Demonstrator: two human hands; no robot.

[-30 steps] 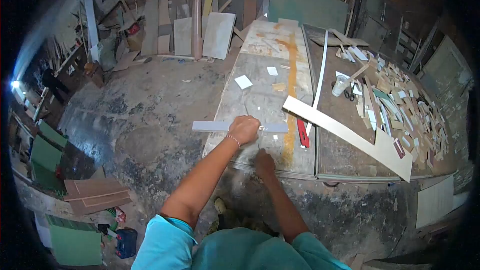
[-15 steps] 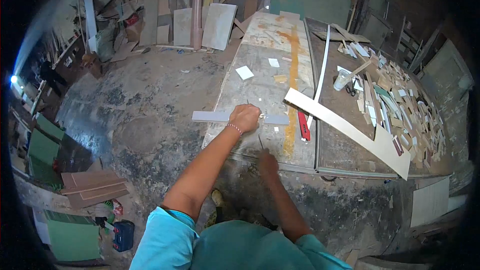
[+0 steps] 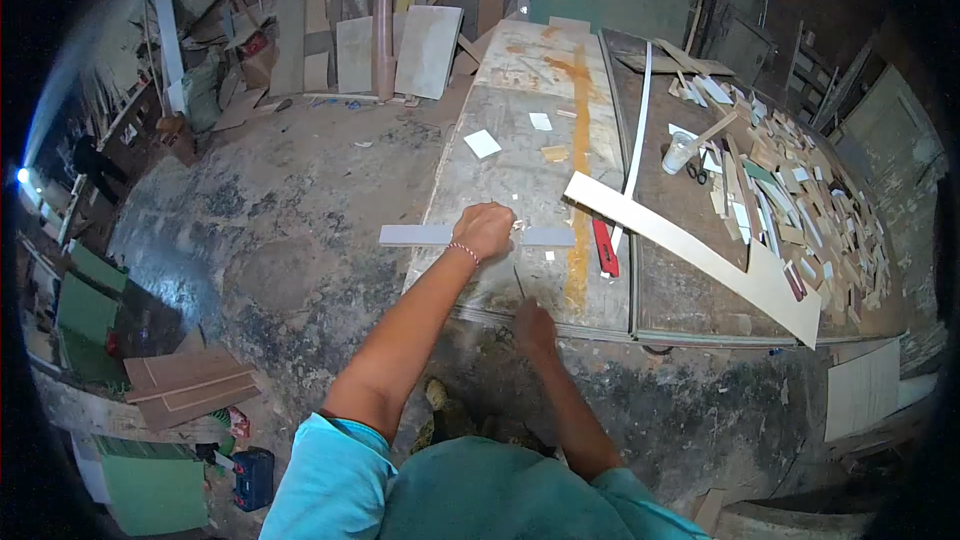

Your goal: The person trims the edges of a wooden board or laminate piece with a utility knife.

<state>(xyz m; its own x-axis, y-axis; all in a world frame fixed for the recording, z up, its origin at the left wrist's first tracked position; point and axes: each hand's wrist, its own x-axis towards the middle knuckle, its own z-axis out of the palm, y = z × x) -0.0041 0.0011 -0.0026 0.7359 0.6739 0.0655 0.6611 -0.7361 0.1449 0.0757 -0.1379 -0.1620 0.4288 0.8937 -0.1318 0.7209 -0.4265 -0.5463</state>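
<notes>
A narrow pale grey strip [image 3: 412, 235] lies crosswise on the worn bench [image 3: 480, 285], its left end sticking out past the edge. My left hand [image 3: 484, 230] is closed over the strip's middle and presses it down, hiding part of it. Small white crumbs [image 3: 517, 225] are beside these fingers. Nearer my body, my right hand [image 3: 536, 328] is wrapped round a thin, dark, blade-like tool [image 3: 519, 282], whose tip points toward the strip. Its handle is hidden in the fist.
Right of the strip lies a red-handled tool [image 3: 606, 248], close to a long cream board [image 3: 690, 245] laid at a slant. A plastic cup [image 3: 679, 153], scissors [image 3: 698, 173] and heaped wood offcuts [image 3: 790, 180] cover the right-hand table. Panels [image 3: 428, 52] lean at the back.
The camera view has shifted slightly. My left hand stays on the strip, and my right hand keeps the thin tool in nearly the same place.
</notes>
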